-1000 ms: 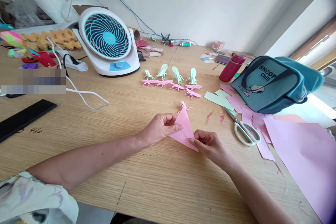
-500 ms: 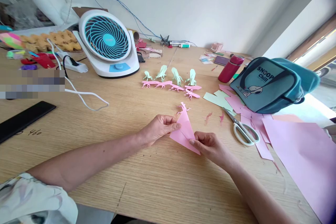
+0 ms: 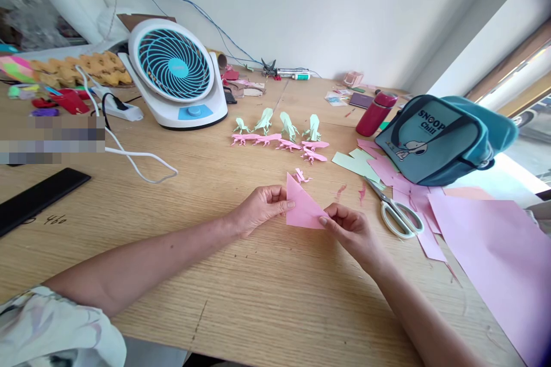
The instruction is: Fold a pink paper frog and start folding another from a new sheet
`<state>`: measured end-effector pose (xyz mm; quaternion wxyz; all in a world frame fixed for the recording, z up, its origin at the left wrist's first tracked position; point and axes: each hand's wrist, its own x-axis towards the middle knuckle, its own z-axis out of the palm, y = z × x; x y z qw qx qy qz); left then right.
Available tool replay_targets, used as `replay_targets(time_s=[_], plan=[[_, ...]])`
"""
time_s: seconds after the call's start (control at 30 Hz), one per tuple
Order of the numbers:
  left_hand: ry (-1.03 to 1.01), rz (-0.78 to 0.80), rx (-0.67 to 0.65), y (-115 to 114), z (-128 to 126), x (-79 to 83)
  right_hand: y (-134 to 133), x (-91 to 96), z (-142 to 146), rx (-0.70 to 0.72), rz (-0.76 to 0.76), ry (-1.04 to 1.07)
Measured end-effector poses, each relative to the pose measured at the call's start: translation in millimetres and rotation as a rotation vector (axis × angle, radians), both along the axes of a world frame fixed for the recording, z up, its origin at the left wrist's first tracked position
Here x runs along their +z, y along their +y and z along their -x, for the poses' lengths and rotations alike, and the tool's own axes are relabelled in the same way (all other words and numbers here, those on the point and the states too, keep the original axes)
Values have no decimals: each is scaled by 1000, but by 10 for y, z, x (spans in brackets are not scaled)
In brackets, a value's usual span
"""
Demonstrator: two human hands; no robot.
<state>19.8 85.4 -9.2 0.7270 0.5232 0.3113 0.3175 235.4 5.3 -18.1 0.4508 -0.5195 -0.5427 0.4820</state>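
Between my hands is a folded sheet of pink paper (image 3: 303, 206), a triangle with its point up and to the left. My left hand (image 3: 267, 206) pinches its left edge, thumb on top. At the lower right corner, my right hand (image 3: 348, 228) grips it between thumb and fingers. Just beyond the paper lies a small pink paper figure (image 3: 301, 176) with thin legs, partly hidden. Farther back stand several pink folded paper insects (image 3: 289, 144), and behind them several pale green ones (image 3: 287, 125).
White-handled scissors (image 3: 398, 215) lie on pink and green paper scraps to the right. Large pink sheets (image 3: 491, 252) cover the right edge. Behind are a teal bag (image 3: 434, 143) and a red flask (image 3: 377, 114). A white fan (image 3: 176, 71) and white cable (image 3: 146, 155) occupy the left.
The pink paper has turned anticlockwise, its point swinging left and its lower right corner rising. My right hand has moved slightly up and right with it; both hands keep their hold.
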Motion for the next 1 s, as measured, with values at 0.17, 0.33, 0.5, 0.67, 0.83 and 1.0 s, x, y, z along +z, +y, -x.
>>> replay_targets(time_s=[0.17, 0.33, 0.5, 0.67, 0.83, 1.0], plan=[[20, -114, 11, -13, 3, 24, 19, 8, 2, -62, -30, 118], [-49, -77, -34, -54, -9, 21, -8, 37, 42, -101, -139, 134], [-81, -2, -94, -114, -26, 9, -92, 45, 130, -87, -288, 6], [-96, 47, -104, -140, -31, 25, -164, 73, 223, -109, -467, -142], [-45, 13, -52, -127, -32, -41, -146, 24, 236, -152, -371, -46], [-70, -42, -106, -131, -36, -6, -87, -54, 223, -195, -108, 256]])
